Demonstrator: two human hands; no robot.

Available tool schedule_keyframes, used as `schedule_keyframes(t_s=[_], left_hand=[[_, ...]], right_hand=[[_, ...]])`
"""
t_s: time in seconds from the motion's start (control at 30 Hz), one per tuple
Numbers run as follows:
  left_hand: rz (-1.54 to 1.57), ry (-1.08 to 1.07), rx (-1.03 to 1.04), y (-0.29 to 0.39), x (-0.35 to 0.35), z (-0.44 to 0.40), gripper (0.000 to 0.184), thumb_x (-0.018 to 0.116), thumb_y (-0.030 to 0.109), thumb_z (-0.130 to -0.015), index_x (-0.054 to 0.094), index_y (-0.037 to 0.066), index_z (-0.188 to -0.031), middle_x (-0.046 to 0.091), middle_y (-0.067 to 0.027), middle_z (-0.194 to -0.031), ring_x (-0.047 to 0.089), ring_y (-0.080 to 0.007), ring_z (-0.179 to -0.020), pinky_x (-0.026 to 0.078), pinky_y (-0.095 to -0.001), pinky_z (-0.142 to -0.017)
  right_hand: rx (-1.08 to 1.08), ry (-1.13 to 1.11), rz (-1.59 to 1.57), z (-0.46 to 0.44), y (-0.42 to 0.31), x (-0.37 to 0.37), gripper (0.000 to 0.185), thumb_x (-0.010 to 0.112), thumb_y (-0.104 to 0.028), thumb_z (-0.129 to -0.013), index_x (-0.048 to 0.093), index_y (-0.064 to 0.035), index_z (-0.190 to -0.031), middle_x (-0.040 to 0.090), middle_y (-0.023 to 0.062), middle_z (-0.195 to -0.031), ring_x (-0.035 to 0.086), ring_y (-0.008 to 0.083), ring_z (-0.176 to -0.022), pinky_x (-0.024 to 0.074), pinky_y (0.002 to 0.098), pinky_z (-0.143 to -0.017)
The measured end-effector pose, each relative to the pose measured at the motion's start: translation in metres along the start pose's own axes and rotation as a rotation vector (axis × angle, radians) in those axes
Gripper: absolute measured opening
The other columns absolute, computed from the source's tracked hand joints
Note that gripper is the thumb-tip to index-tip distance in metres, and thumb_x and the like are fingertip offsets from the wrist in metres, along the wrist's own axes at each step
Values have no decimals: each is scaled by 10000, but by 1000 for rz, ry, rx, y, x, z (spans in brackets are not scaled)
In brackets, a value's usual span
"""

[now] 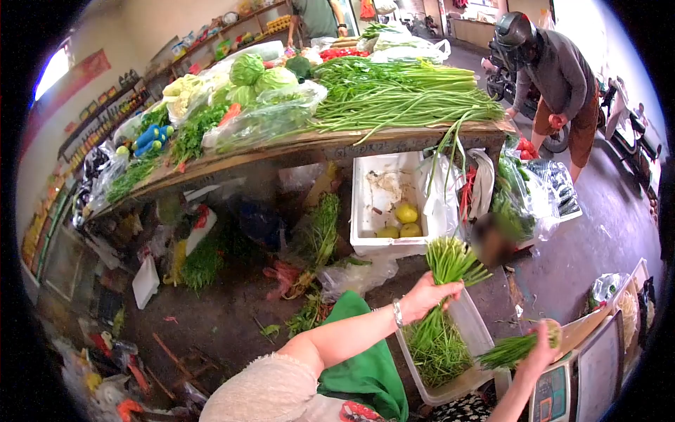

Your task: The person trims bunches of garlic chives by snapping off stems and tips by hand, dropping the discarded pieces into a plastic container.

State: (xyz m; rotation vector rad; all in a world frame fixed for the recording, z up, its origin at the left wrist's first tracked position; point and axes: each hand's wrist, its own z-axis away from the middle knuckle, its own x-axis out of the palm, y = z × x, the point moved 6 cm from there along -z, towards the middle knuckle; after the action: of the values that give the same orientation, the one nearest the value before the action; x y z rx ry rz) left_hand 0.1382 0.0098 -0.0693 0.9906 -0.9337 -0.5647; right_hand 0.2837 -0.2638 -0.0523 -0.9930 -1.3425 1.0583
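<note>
My left hand (427, 297), with a bracelet at the wrist, is closed around a bunch of thin green stalks (450, 261) held upright, its ends fanned out above the fist. Below it stands a pale plastic bin (480, 329) with more loose green stalks (437, 355) in it. To the right of the bin, my right hand (541, 346) grips a second bunch of green stalks (508, 350), whose tips point left over the bin's edge. The right fingers show only in part.
Ahead is a wooden table (260, 156) piled with vegetables. Under it a white foam box (360, 204) holds several yellow-green fruits (406, 213). A scale (550, 395) stands at lower right. A helmeted person (562, 77) bends by the table's right end; another person (320, 17) stands behind it.
</note>
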Motion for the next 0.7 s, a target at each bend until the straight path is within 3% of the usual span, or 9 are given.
schedule_keyframes(t_s=[0.03, 0.2, 0.3, 0.37, 0.43, 0.5, 0.57, 0.7], left_hand=[[6, -73, -24, -4, 9, 2, 196, 658, 141, -898, 587, 30, -1043, 655, -53, -828, 562, -81, -617, 437, -209, -470], [19, -229, -25, -22, 45, 21, 227, 672, 139, -887, 584, 33, -1067, 671, -69, -921, 559, -72, -649, 434, -221, -474], [-106, -244, 69, -23, 49, 24, 235, 694, 148, -864, 601, 43, -1052, 663, -50, -882, 542, -62, -603, 429, -214, -476], [-123, -240, -48, -27, 46, 27, 226, 701, 150, -854, 605, 49, -1031, 656, -43, -834, 534, -61, -580, 426, -212, -476], [-118, -257, -54, -26, 43, 23, 223, 702, 156, -854, 594, 50, -1017, 652, -43, -802, 527, -65, -555, 424, -208, -474], [-173, -296, -108, -25, 40, 22, 325, 710, 178, -855, 538, 53, -1101, 671, -45, -845, 510, -65, -579, 422, -220, -507], [-167, -250, -104, -18, 37, 23, 299, 706, 172, -858, 547, 51, -1081, 671, -46, -833, 509, -67, -574, 422, -221, -504], [-101, -168, -63, -11, 26, 19, 232, 692, 145, -865, 564, 45, -1031, 671, -47, -826, 514, -73, -569, 425, -226, -501]], right_hand=[[-22, -176, 81, 8, 5, 20, 101, 664, -52, -840, 594, -55, -913, 571, 15, -777, 538, 108, -687, 456, 252, -616], [130, -413, 56, 54, 23, 78, 98, 626, 9, -817, 579, -32, -893, 585, 23, -765, 538, 101, -669, 446, 246, -626], [270, -305, -119, 57, 17, 80, 125, 630, 10, -808, 569, -32, -909, 581, 21, -761, 540, 114, -654, 454, 259, -637], [293, -250, -182, 42, 32, 61, 149, 639, -2, -807, 563, -40, -930, 588, 46, -787, 563, 147, -661, 473, 276, -648], [365, -220, -253, 37, 20, 57, 172, 645, -8, -808, 558, -54, -949, 609, 71, -818, 591, 171, -711, 497, 292, -671], [368, -238, -288, 27, 15, 44, 151, 638, -95, -852, 545, -81, -971, 642, 105, -910, 623, 202, -842, 524, 337, -735], [425, -127, -475, 23, 10, 32, 177, 665, -147, -855, 566, -76, -984, 656, 72, -953, 619, 184, -853, 525, 337, -784], [294, -207, -608, 2, 0, 8, 214, 668, -163, -865, 541, -106, -1027, 572, 10, -822, 576, 138, -790, 509, 325, -814]])
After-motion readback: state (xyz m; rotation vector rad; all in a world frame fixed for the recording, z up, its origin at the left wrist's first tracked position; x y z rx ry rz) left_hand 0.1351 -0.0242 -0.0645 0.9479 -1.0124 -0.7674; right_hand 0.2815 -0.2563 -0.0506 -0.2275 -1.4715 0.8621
